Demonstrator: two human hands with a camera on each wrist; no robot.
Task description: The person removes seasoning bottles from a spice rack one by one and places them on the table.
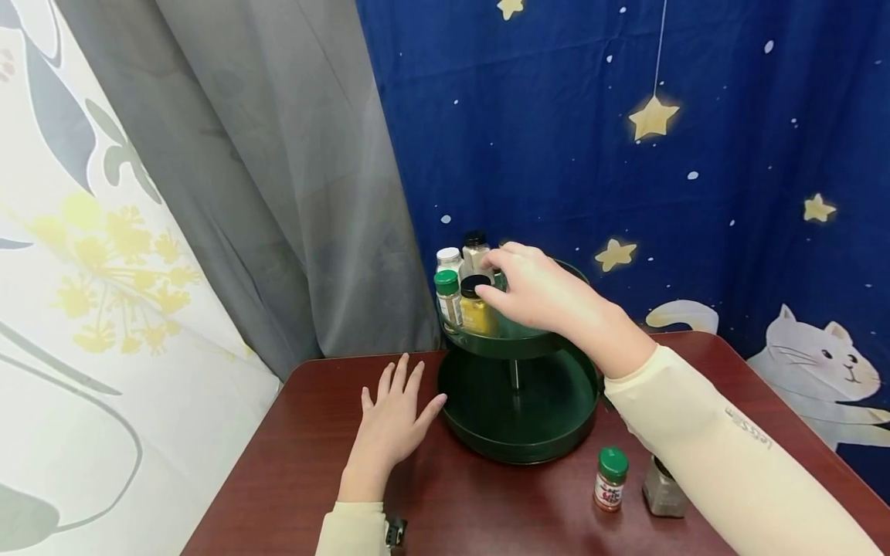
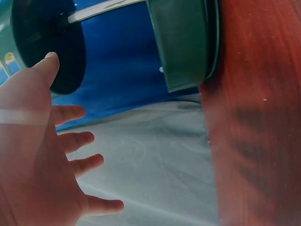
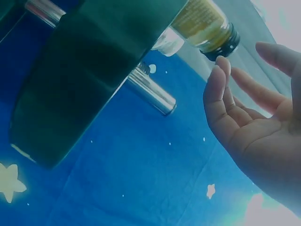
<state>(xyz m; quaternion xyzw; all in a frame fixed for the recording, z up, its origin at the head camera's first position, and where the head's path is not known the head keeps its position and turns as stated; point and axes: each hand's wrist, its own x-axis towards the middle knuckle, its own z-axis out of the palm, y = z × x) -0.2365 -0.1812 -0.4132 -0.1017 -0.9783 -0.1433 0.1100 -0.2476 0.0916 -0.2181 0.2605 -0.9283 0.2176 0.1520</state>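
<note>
My right hand [image 1: 538, 289] is over the upper tray [image 1: 518, 347] of a dark green two-tier turntable rack. Its fingers are bent but relaxed around nothing, close to the black cap of a spice jar with yellow contents [image 1: 478, 315]. In the right wrist view, the thumb stands apart from the cap of this yellow jar [image 3: 202, 23]. Beside it on the tray are a green-capped jar [image 1: 448, 301], a white-capped jar [image 1: 448, 259] and another black-capped jar [image 1: 476, 251]. With fingers spread, my left hand [image 1: 391, 421] is left of the lower tray [image 1: 521, 452], holding nothing.
On the reddish-brown table [image 1: 487, 510], a green-capped seasoning jar [image 1: 609, 480] and a square jar [image 1: 664, 494] stand to the right in front of the rack. My right sleeve [image 1: 737, 455] partly covers the square one. Grey [image 1: 278, 154] and blue star-patterned curtains [image 1: 556, 139] hang behind.
</note>
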